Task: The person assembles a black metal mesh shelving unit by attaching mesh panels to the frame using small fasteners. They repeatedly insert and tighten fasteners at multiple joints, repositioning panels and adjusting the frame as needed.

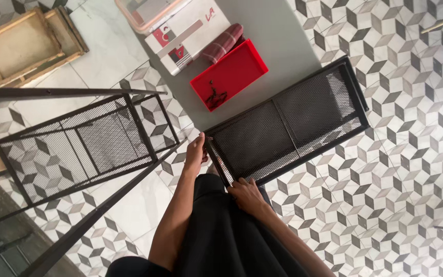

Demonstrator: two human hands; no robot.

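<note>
The person's legs, in black cloth, fill the bottom of the view. The right hand (247, 195) rests on the near corner of a black mesh shelf (288, 128), fingers curled over the frame rail; how tightly it grips I cannot tell. The left hand (195, 154) is higher up, fingers closed around the shelf's near end rail where a leg or upright meets it.

The shelf lies flat on the floor (411, 154) just ahead of the knees, running away to the upper right. It looks like steel tube with expanded-metal panels: stiff, probably moderately heavy, not fragile, with mesh edges that could scratch. The plain frame rails are the best places to hold; the mesh itself would give a poor and sharp grip.

To the left stands a larger rack (88, 138) of the same mesh and tubing, tilted. Beyond the shelf sits a red tray (237, 69) holding a few small dark parts, touching a rolled plaid cloth (224, 43) and beside a white box (188, 33). A wooden frame (21, 46) lies at far left.

The floor is hard, glossy tile, part cube-patterned, part plain marble-look, likely slippery under metal.
</note>
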